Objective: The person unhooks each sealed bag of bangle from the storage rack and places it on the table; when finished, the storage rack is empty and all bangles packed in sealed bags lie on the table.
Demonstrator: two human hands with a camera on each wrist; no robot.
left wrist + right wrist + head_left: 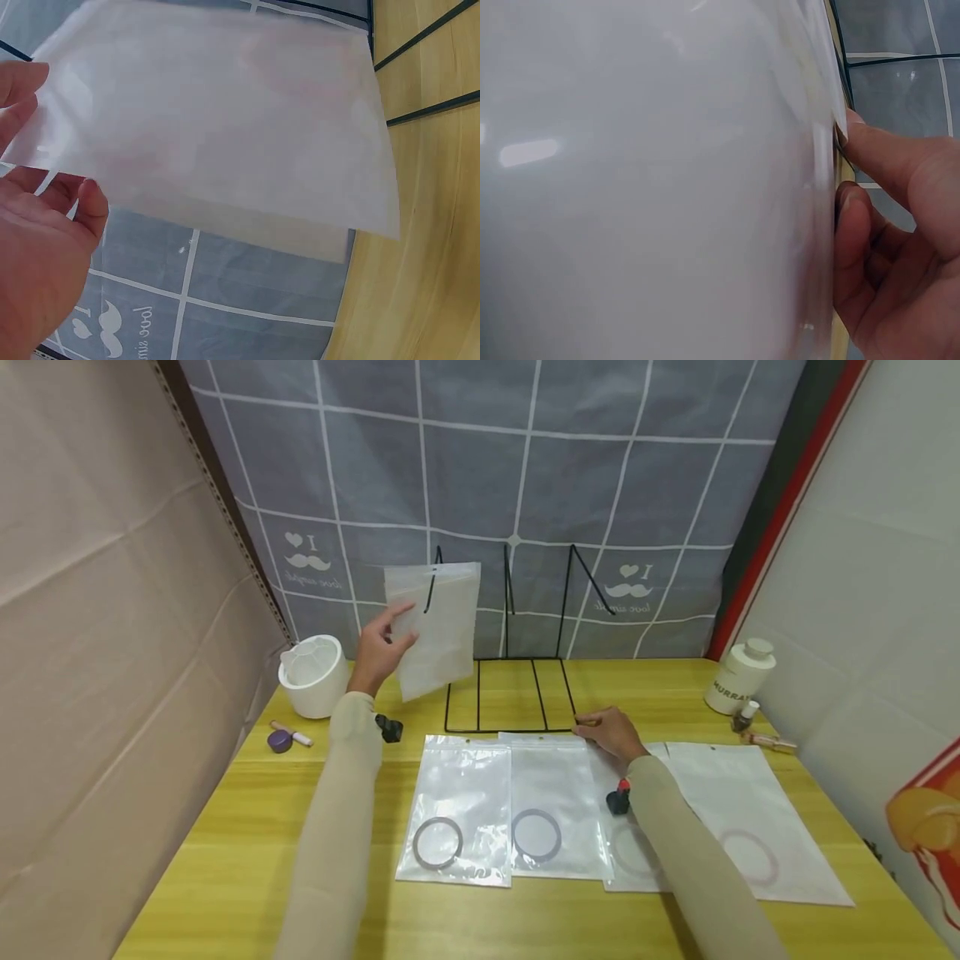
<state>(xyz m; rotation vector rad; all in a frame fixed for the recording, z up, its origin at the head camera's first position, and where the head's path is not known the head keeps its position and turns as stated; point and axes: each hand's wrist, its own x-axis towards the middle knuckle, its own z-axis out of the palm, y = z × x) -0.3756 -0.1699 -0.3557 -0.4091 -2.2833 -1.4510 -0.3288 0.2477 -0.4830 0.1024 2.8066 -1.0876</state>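
My left hand (381,652) holds the left edge of white zip bags (442,635), which hang on the left hook of a black wire rack (495,731). In the left wrist view, fingertips (30,79) lie in front of the bag edge and other fingers are behind it. At the rack's front right corner, my right hand (611,731) pinches the top edge of a flat clear zip bag (630,852), largely covered by that arm. Beside it lie more zip bags (468,793), each with a bangle-like ring (438,843).
At the left stands a white pot (315,681), near a purple lid (280,741) and a small tube (302,739). A white bottle (738,681) and a small dark vial (745,717) stand at the right. A grey checked cloth (480,468) hangs behind the rack.
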